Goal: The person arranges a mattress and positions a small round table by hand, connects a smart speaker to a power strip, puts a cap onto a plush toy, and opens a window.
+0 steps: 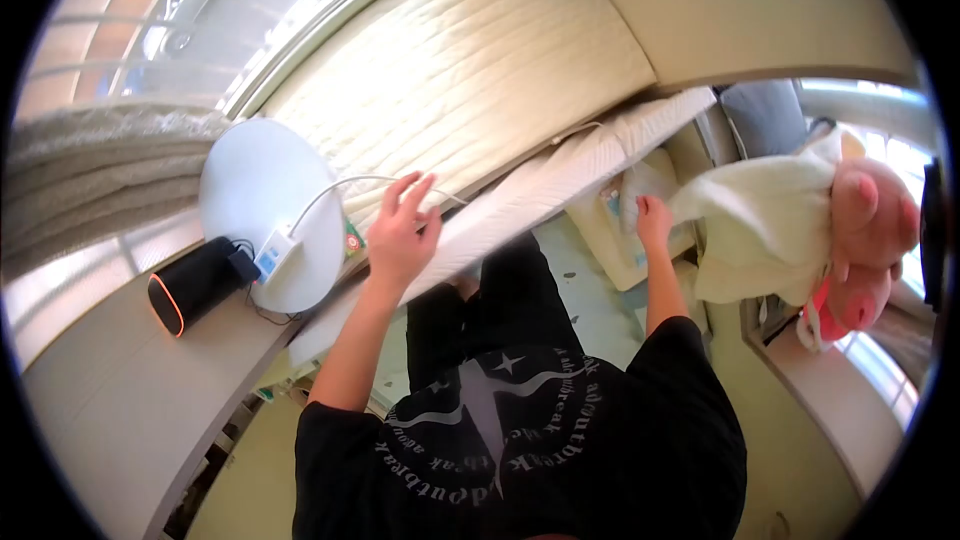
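My left hand (403, 237) is raised with its fingers apart, over the near edge of the cream quilted mattress pad (480, 60). A white cable (335, 185) passes behind its fingers, coming from a white power strip (277, 258) on a round white tabletop (255, 165). Whether the hand touches the cable is unclear. My right hand (655, 224) has its fingers curled together beside a cream blanket (755, 215); anything between them is too small to make out. A white quilted strip (570, 190) runs between the hands along the bed's edge.
A black cylindrical speaker (195, 285) with an orange-lit rim lies beside the power strip, near a dark plug adapter (243, 264). Pink plush toys (868, 230) sit by the blanket at right. A grey curtain (110, 175) hangs at left. Cream bedding (610, 240) lies below my right hand.
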{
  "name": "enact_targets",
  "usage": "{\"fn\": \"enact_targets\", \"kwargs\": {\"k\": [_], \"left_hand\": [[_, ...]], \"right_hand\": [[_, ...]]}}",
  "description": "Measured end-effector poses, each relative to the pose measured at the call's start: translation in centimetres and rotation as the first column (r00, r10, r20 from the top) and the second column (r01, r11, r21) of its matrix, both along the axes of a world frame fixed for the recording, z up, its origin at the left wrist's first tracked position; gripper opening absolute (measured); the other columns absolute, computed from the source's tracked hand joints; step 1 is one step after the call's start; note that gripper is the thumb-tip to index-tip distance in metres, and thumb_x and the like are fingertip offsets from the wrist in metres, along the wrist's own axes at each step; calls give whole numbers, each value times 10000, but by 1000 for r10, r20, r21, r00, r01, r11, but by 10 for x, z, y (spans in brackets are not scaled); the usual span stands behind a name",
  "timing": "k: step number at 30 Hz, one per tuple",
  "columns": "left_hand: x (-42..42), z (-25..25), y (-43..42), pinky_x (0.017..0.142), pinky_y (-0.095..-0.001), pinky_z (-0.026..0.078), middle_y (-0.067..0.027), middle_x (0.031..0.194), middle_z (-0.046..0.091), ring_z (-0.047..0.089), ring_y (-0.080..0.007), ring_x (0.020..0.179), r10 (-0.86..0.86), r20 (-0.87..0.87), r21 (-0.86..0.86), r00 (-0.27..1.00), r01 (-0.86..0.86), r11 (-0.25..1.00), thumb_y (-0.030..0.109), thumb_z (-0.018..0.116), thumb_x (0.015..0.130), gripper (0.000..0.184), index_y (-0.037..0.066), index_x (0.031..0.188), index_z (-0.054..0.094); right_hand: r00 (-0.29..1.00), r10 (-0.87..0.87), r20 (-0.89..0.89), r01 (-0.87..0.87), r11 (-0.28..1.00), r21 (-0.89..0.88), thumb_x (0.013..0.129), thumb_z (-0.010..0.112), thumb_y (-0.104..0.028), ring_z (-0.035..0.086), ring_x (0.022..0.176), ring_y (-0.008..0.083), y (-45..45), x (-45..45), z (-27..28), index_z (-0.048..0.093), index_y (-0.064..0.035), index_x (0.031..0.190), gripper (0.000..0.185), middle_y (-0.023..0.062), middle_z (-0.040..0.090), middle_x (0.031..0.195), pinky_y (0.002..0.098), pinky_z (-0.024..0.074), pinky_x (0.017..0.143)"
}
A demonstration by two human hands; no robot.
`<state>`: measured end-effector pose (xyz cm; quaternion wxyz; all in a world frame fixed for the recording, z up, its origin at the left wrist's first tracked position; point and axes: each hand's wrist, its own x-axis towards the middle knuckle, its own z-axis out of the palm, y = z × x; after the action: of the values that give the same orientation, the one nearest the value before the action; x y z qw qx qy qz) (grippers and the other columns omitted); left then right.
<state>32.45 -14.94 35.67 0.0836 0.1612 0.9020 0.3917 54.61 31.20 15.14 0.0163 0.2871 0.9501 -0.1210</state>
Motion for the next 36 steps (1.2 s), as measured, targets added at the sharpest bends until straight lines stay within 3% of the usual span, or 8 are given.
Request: {"fn": "enact_targets", "kwargs": {"k": [3,7,14,20,24,26,29,36], "left_hand": [[8,0,59,713,-334,589,-104,1362,614,721,-206,863,-199,64,10,978,199,980,120,720,882,477,144,1354,655],[24,-4,138,985,-420,532,-110,1386,597,621,-280,1223,-446,-74,37,892,449,893,190,725,866,565,167,1417,605],[78,2,256,1249,-635,107,-43,1569,454,302,-281,1529,-800,-198,-127,566,795,594,335,788,813,760,249,1512,503],[106,-6,296,1232,-663,121,-55,1388,620,442,-280,1438,-890,-244,-142,385,894,426,422,810,790,810,255,1519,497],[114,13,291,1209,-605,235,-94,1283,681,555,-307,1312,-933,45,-70,357,933,354,448,806,804,762,208,1475,538],[114,27,283,1186,-533,307,-105,1244,694,596,-311,1239,-926,164,18,339,938,346,454,793,827,716,182,1449,564],[123,30,261,1045,-459,430,-115,1181,699,614,-335,1139,-921,-3,352,390,862,364,436,763,874,617,153,1397,602],[121,47,187,833,-437,492,-143,959,693,640,-355,948,-910,32,470,413,798,379,337,675,972,298,91,1139,701]], "right_hand": [[979,-171,-106,139,956,-260,1007,622,-232,637,763,363,-12,16,26,707,-20,943,237,175,673,856,440,488,692],[916,-221,-335,135,956,-261,976,675,-158,558,669,291,-26,45,74,681,-18,913,153,134,587,759,387,433,607],[860,-329,-390,214,926,-309,957,694,-112,513,601,233,-41,87,168,676,-4,874,137,109,555,714,344,402,563],[801,-416,-430,206,866,-455,943,704,-62,485,583,143,-61,94,256,677,18,883,103,60,546,697,287,375,538],[740,-486,-465,173,806,-566,925,708,-31,462,556,103,-78,87,313,687,23,889,69,41,555,690,265,359,519],[778,-408,-479,103,834,-543,914,708,-22,460,541,105,-89,78,345,697,17,897,44,43,559,685,264,351,511],[790,-289,-540,-58,843,-535,900,705,-9,460,526,106,-106,58,388,708,12,904,22,43,561,673,261,337,500],[668,-135,-732,-424,739,-523,900,707,-4,454,538,65,-131,4,466,716,24,908,30,25,567,662,229,305,506]]}}
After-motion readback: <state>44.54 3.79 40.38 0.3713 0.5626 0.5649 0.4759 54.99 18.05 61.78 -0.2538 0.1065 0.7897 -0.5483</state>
